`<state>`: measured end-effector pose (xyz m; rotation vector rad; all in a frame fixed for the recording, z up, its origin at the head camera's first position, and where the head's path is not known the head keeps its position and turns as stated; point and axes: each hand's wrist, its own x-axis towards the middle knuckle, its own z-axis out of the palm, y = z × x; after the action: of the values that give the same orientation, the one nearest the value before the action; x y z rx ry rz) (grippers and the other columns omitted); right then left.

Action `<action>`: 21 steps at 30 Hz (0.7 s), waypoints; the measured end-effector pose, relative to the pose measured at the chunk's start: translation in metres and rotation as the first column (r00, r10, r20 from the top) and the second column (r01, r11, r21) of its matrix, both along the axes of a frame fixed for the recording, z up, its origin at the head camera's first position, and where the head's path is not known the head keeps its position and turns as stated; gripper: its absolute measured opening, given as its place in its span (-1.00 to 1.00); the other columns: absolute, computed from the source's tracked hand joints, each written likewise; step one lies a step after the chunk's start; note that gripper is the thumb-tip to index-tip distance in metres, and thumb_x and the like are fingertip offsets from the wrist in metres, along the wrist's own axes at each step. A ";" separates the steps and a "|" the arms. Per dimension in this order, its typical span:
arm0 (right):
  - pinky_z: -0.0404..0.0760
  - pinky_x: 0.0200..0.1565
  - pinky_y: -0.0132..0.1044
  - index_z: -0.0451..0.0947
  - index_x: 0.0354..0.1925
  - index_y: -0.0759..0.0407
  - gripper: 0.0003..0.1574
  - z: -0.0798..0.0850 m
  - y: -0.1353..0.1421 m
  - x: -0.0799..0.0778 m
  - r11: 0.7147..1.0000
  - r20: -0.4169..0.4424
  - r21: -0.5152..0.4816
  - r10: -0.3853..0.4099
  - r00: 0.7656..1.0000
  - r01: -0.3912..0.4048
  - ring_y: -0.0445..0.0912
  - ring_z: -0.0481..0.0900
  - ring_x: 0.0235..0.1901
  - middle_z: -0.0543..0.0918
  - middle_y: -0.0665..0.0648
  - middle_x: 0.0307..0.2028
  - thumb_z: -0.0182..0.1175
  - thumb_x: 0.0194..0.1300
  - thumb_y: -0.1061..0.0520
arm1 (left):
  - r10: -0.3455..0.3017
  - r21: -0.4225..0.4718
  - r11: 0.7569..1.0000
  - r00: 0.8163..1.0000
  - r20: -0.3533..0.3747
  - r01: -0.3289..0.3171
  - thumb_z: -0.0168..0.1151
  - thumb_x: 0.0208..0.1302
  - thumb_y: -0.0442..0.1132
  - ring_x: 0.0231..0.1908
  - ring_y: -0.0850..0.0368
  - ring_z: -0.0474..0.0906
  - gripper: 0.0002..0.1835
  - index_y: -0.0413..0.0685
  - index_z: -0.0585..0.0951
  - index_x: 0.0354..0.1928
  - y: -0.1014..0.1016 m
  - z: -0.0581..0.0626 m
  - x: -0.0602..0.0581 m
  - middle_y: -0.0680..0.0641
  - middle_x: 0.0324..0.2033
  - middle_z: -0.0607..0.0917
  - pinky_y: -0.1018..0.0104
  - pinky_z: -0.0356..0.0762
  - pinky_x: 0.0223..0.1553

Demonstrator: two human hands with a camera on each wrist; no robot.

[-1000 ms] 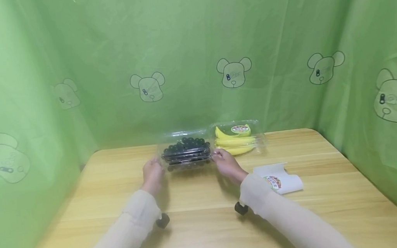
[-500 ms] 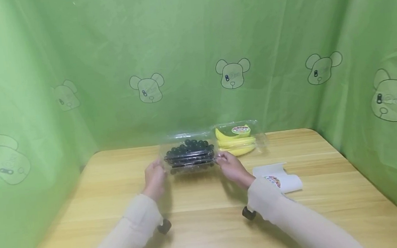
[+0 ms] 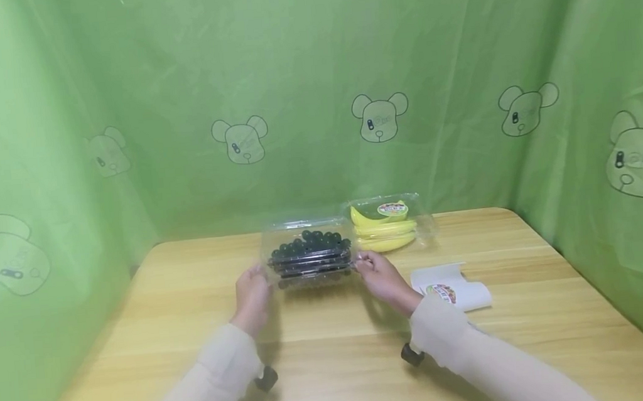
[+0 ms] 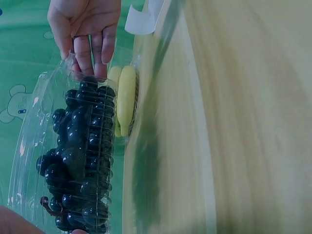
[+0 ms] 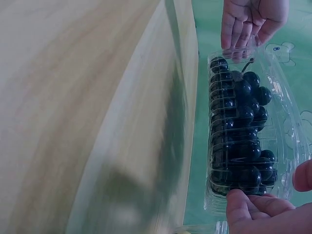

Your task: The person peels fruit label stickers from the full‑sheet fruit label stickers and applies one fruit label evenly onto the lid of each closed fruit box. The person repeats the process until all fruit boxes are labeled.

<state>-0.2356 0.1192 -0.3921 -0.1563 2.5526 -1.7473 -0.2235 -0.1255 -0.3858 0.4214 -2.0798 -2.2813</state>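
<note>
A clear plastic clamshell box of dark grapes hangs between my two hands, a little above the table, with its shadow on the wood below. My left hand pinches its left end and my right hand grips its right end. In the left wrist view the far right hand has its thumb and fingers at the box edge. Seen from the right wrist, grapes fill the box, and the left hand holds the far end with curled fingers.
Behind and to the right lies another clear box with yellow bananas and a round label. A white sheet of stickers curls on the wooden table, right of my right hand. Green curtains surround the table.
Both hands have brought the box of grapes slightly closer to me and a little to the right. The bananas and sticker sheet have stayed in place.
</note>
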 end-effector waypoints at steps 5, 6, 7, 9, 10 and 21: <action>0.47 0.02 -0.12 0.27 0.15 0.33 -0.55 0.000 0.001 0.005 1.000 0.005 0.011 -0.008 1.000 0.008 0.10 0.44 -0.01 0.49 0.26 -0.01 -0.10 0.37 0.15 | 0.000 0.007 1.000 1.000 -0.002 0.000 -0.21 0.36 -0.33 0.15 -0.16 0.27 -0.53 -0.32 0.14 0.29 -0.001 -0.002 0.004 -0.25 0.22 0.27 0.02 0.22 0.20; 0.47 0.02 -0.12 0.27 0.16 0.32 -0.55 0.001 0.002 0.006 1.000 0.012 0.011 -0.009 1.000 0.009 0.10 0.44 0.00 0.48 0.25 -0.01 -0.10 0.37 0.15 | -0.002 0.007 1.000 1.000 -0.001 0.002 -0.20 0.36 -0.33 0.14 -0.16 0.27 -0.53 -0.31 0.15 0.29 -0.001 -0.002 0.004 -0.24 0.23 0.27 0.01 0.21 0.21; 0.47 0.01 -0.11 0.27 0.16 0.31 -0.55 0.001 0.002 0.007 1.000 0.016 0.010 -0.010 1.000 0.009 0.10 0.44 -0.02 0.48 0.25 -0.02 -0.10 0.37 0.14 | -0.005 0.004 1.000 1.000 -0.001 0.005 -0.20 0.37 -0.32 0.14 -0.16 0.27 -0.53 -0.30 0.15 0.29 -0.001 -0.002 0.006 -0.24 0.23 0.26 0.00 0.19 0.21; 0.46 0.03 -0.10 0.25 0.18 0.30 -0.53 0.002 0.003 0.009 1.000 0.023 0.014 -0.012 1.000 0.011 0.09 0.43 0.00 0.48 0.24 0.00 -0.10 0.37 0.13 | -0.013 0.000 1.000 1.000 -0.001 0.013 -0.21 0.37 -0.31 0.15 -0.17 0.27 -0.52 -0.30 0.14 0.30 0.000 -0.002 0.008 -0.25 0.24 0.25 -0.03 0.15 0.23; 0.45 0.05 -0.09 0.23 0.20 0.30 -0.52 0.002 0.004 0.011 1.000 0.025 0.014 -0.008 1.000 0.008 0.09 0.43 0.01 0.48 0.25 0.01 -0.10 0.37 0.13 | -0.014 -0.002 1.000 1.000 0.000 0.014 -0.21 0.37 -0.30 0.15 -0.18 0.26 -0.52 -0.30 0.13 0.30 0.000 -0.001 0.009 -0.25 0.25 0.24 -0.04 0.14 0.23; 0.53 -0.25 -0.25 0.33 0.11 0.24 -0.61 0.007 0.011 0.026 0.999 0.015 0.047 0.003 1.000 -0.003 -0.01 0.46 -0.25 0.51 0.20 -0.11 -0.09 0.37 0.13 | -0.025 -0.021 0.999 1.000 0.005 0.025 -0.19 0.38 -0.28 0.15 -0.22 0.27 -0.51 -0.33 0.12 0.29 0.004 -0.001 0.021 -0.30 0.24 0.24 -0.05 0.19 0.20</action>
<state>-0.2100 0.1300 -0.3854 -0.1447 2.5791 -1.6797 -0.2022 -0.1215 -0.3866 0.4030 -2.1220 -2.2718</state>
